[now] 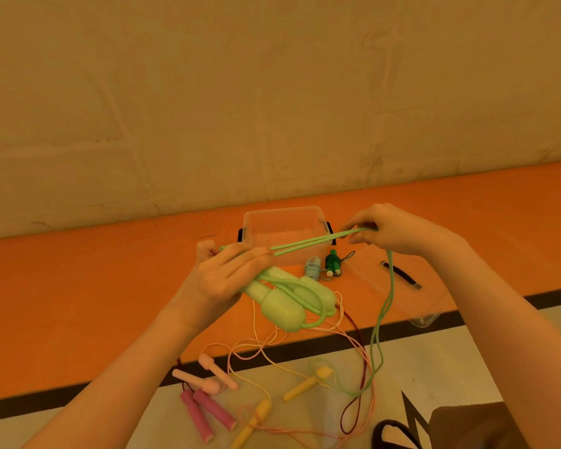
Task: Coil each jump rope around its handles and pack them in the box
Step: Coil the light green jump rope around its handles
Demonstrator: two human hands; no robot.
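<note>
Setting: orange floor by a plain wall
Hands: our left hand grips the green handles; our right hand pinches the green rope
Done: two small coiled ropes beside the clear box, not yet inside
Left: pink rope and yellow rope lie loose

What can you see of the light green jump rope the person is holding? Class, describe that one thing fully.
The light green jump rope looks plastic, with two fat rounded handles lying side by side in the left hand. Its cord loops round the handles, runs taut as several strands to the right hand, which pinches it, then hangs slack down to the floor.
</note>
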